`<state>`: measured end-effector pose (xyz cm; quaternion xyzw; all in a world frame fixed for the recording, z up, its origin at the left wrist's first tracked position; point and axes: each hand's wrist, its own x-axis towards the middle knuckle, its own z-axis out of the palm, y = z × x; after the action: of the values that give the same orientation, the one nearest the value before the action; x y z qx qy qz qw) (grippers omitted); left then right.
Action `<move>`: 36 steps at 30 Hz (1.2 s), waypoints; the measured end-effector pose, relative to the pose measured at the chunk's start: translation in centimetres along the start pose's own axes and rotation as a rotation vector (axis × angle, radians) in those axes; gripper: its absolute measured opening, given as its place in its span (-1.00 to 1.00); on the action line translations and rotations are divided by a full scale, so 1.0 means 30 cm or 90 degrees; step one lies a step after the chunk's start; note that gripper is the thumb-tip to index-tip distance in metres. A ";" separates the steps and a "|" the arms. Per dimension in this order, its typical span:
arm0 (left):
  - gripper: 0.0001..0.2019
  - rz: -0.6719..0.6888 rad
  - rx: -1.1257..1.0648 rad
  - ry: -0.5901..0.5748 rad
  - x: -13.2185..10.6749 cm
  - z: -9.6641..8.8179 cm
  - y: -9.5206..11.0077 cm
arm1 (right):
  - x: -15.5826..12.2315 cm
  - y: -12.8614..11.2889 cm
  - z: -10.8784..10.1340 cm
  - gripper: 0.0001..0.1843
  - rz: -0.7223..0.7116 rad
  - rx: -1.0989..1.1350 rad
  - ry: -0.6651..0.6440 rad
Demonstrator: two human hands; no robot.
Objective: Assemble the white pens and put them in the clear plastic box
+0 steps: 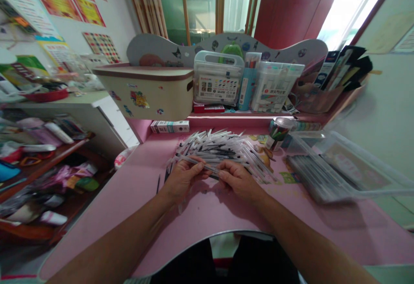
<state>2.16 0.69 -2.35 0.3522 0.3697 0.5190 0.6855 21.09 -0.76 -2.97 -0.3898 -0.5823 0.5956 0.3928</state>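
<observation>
Between my two hands lies a slim, clear pen (211,168), held roughly level above the desk. My left hand (185,177) pinches its left end between thumb and fingers. At the other end, my right hand (237,179) closes its thumb and fingertips on it. Just beyond my hands spreads a heap of pen parts (220,148), with clear and white barrels and dark pieces mixed together. To the right, an open clear plastic box (318,185) holds a row of pens, and its lid (352,163) leans outward.
The pink desk (200,219) curves inward at my lap. A can-shaped container (280,133) stands behind the heap's right side, and a small box (170,126) sits at the back left. Above, a shelf carries a cream bin (145,94) and marker cases (219,79).
</observation>
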 end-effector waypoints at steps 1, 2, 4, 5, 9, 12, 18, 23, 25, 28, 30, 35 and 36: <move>-0.66 0.002 0.001 0.001 0.000 0.000 -0.001 | 0.000 0.000 0.001 -0.75 0.002 0.002 0.001; -0.66 0.005 0.004 0.002 -0.001 0.000 -0.002 | 0.000 0.000 0.002 -0.75 0.005 0.002 0.002; -0.66 0.013 0.009 0.005 -0.002 0.002 -0.004 | 0.000 0.001 0.004 -0.75 0.011 0.006 0.005; -0.66 0.019 0.013 0.005 -0.003 0.004 -0.005 | 0.000 0.001 0.005 -0.75 0.013 0.012 0.005; -0.68 0.038 0.027 0.006 -0.004 0.006 -0.009 | 0.000 0.003 0.003 -0.74 0.009 0.028 0.002; -0.70 0.044 0.032 0.005 -0.001 -0.001 -0.012 | -0.002 -0.003 0.001 -0.74 0.010 0.013 -0.005; -0.83 0.105 0.193 -0.012 -0.020 0.015 0.004 | 0.011 -0.028 0.022 -0.87 -0.030 -0.094 -0.022; -0.73 0.107 0.256 0.010 -0.039 0.023 0.034 | 0.001 -0.114 0.011 -0.92 -0.174 -0.450 0.015; -0.65 0.136 0.261 0.024 -0.042 0.018 0.047 | -0.042 -0.187 -0.014 -0.93 -0.176 -0.567 0.047; -0.68 0.171 0.275 0.043 -0.046 0.017 0.064 | -0.145 -0.323 -0.094 -0.92 -0.216 -0.647 0.120; -0.72 0.194 0.295 0.063 -0.049 0.018 0.073 | -0.217 -0.410 -0.186 -0.90 -0.239 -0.676 0.165; -0.80 0.265 0.338 0.136 -0.046 -0.001 0.092 | -0.320 -0.531 -0.512 -0.92 -0.073 -0.854 0.286; -0.82 0.276 0.342 0.147 -0.043 -0.008 0.095 | -0.327 -0.534 -0.573 -0.93 0.011 -0.887 0.300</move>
<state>0.42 0.07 0.19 0.5295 0.4843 0.5729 0.3961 40.97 -2.91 12.82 -0.6711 -0.7229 -0.0089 0.1640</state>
